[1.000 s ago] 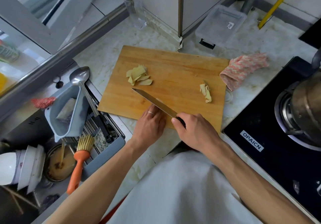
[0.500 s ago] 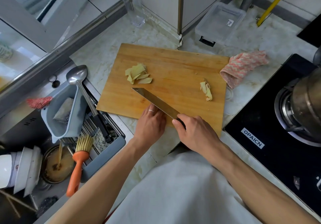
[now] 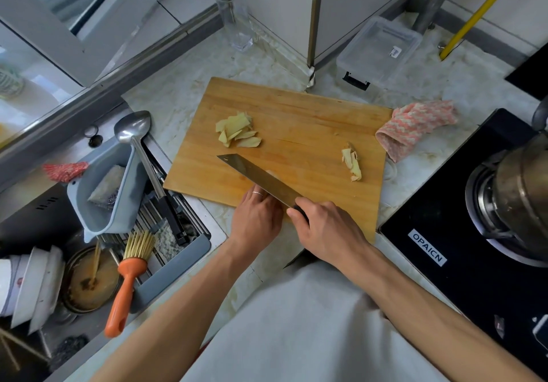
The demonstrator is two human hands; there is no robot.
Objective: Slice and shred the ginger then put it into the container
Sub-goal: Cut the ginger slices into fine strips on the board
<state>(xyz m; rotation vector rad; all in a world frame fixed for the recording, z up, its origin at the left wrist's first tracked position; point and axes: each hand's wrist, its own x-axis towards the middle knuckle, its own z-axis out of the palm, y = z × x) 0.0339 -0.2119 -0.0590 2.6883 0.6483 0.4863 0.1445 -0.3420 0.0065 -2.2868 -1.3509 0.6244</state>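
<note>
Right hand [image 3: 329, 230] grips the knife [image 3: 261, 180] handle, blade over the board [image 3: 296, 120]. Left hand [image 3: 256, 218], fingers curled, holds a ginger piece [image 3: 271, 173] mostly hidden behind the blade. Slices [image 3: 237, 129] lie well beyond; container [image 3: 382, 46] behind board.

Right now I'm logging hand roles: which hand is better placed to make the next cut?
Right. The right hand grips the knife, its blade over the cutting board. The left hand sits beside the blade, probably steadying the ginger piece there, mostly hidden.
</note>
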